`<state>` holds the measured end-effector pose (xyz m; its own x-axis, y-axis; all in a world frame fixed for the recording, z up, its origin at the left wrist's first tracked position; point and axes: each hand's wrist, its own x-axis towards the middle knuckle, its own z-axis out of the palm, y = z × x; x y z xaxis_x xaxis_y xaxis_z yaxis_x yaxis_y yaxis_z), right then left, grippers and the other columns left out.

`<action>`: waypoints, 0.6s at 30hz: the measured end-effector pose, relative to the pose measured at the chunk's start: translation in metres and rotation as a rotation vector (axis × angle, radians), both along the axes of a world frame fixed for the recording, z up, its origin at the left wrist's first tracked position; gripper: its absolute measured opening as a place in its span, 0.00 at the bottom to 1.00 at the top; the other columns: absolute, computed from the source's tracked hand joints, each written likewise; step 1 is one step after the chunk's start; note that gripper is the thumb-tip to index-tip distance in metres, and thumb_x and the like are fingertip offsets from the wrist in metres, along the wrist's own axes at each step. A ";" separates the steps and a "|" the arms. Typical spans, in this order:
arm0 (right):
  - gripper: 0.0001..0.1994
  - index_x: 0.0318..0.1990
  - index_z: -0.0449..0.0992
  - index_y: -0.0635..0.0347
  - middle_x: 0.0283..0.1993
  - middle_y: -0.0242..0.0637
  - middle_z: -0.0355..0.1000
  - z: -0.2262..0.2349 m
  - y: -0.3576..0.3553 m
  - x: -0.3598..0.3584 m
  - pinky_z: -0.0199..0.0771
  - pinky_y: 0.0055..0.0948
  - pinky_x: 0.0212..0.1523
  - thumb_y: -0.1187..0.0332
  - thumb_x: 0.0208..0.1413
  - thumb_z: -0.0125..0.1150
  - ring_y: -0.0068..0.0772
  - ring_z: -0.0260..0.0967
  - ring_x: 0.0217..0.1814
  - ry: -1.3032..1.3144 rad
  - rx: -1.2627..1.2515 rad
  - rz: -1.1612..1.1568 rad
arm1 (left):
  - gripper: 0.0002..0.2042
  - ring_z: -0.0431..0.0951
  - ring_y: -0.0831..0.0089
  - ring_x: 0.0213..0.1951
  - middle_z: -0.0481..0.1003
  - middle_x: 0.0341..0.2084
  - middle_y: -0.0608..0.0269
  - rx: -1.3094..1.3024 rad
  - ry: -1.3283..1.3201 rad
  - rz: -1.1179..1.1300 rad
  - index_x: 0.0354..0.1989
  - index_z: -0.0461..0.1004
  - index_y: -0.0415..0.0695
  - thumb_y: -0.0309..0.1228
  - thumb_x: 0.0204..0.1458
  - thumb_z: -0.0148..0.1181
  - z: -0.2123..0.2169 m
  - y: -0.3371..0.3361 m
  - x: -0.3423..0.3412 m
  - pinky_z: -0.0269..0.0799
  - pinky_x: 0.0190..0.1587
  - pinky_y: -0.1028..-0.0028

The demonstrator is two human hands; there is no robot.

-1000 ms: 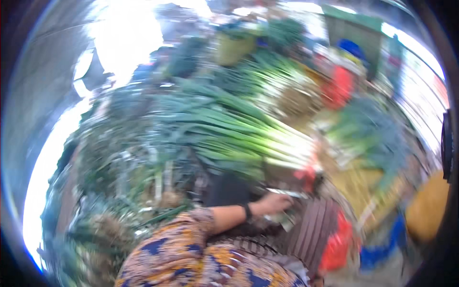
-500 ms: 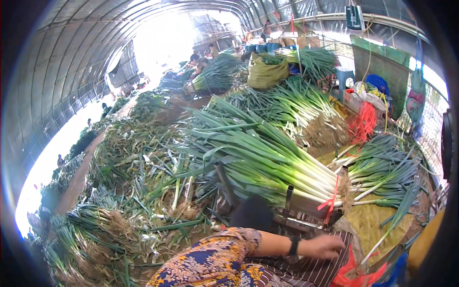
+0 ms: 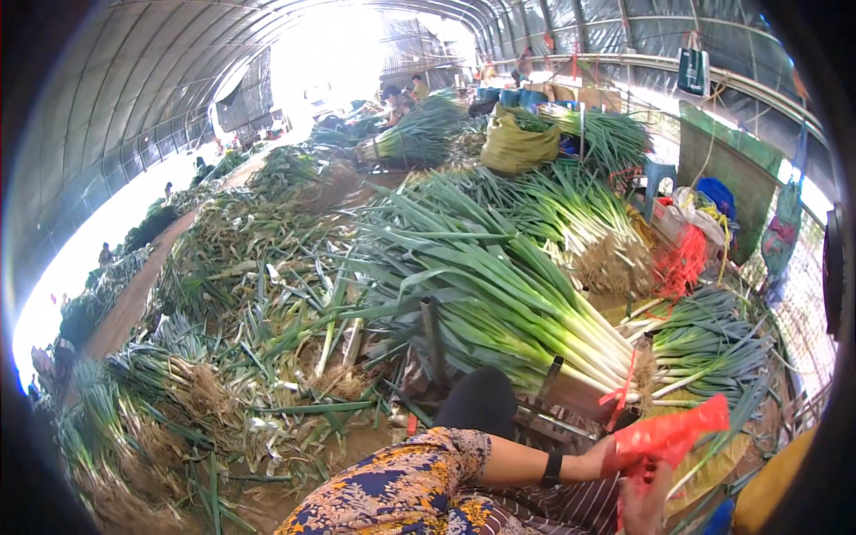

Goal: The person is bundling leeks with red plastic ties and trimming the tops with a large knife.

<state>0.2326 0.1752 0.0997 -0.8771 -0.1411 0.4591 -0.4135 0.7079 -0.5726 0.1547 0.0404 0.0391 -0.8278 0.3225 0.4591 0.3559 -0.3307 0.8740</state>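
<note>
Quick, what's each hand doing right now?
Left hand: holding the red plastic.
Right hand: blurred, by the red plastic; open or closed, I can't tell.

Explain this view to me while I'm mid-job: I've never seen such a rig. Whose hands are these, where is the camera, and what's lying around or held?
There is no machine here, just a person's bare hands. The camera sits on their head, looking down; its wide fisheye lens bends straight edges. The left hand, with a black wristband, holds red plastic. The right hand is blurred just below it; I can't tell whether it grips too. Ahead, a big bundle of leeks lies in a metal frame, with a red strip around its white ends. Loose leaves litter the ground to the left.
</note>
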 end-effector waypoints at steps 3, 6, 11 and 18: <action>0.13 0.37 0.73 0.65 0.29 0.40 0.72 0.022 -0.034 0.014 0.70 0.32 0.40 0.61 0.55 0.54 0.38 0.70 0.34 0.240 0.139 -0.209 | 0.14 0.72 0.80 0.36 0.75 0.33 0.70 -0.485 -0.291 -0.118 0.40 0.72 0.39 0.36 0.51 0.60 0.022 -0.017 -0.009 0.70 0.41 0.75; 0.13 0.26 0.72 0.64 0.23 0.35 0.68 -0.003 -0.028 0.004 0.72 0.29 0.39 0.64 0.58 0.50 0.33 0.69 0.27 0.118 0.041 -0.209 | 0.14 0.72 0.82 0.32 0.75 0.28 0.70 -0.107 -0.521 -0.186 0.36 0.73 0.39 0.37 0.50 0.61 0.012 -0.014 0.001 0.70 0.37 0.76; 0.05 0.33 0.72 0.66 0.29 0.33 0.68 -0.036 -0.002 -0.002 0.66 0.25 0.35 0.74 0.49 0.57 0.26 0.65 0.31 -0.346 -0.419 0.004 | 0.17 0.71 0.82 0.34 0.75 0.31 0.68 -0.330 -0.362 -0.091 0.36 0.73 0.38 0.39 0.47 0.64 0.000 -0.004 0.005 0.70 0.38 0.77; 0.15 0.43 0.69 0.62 0.40 0.37 0.70 0.001 -0.018 -0.012 0.68 0.28 0.45 0.75 0.46 0.61 0.31 0.68 0.42 -0.294 -0.403 0.012 | 0.17 0.74 0.76 0.39 0.74 0.36 0.65 -0.196 -0.506 -0.169 0.41 0.71 0.41 0.40 0.48 0.62 0.017 -0.024 -0.006 0.73 0.40 0.74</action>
<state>0.2205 0.1571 0.1012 -0.9771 -0.0139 0.2123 -0.1998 0.4029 -0.8932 0.1491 0.0164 0.0556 -0.8586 0.5087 -0.0632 -0.1667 -0.1607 0.9728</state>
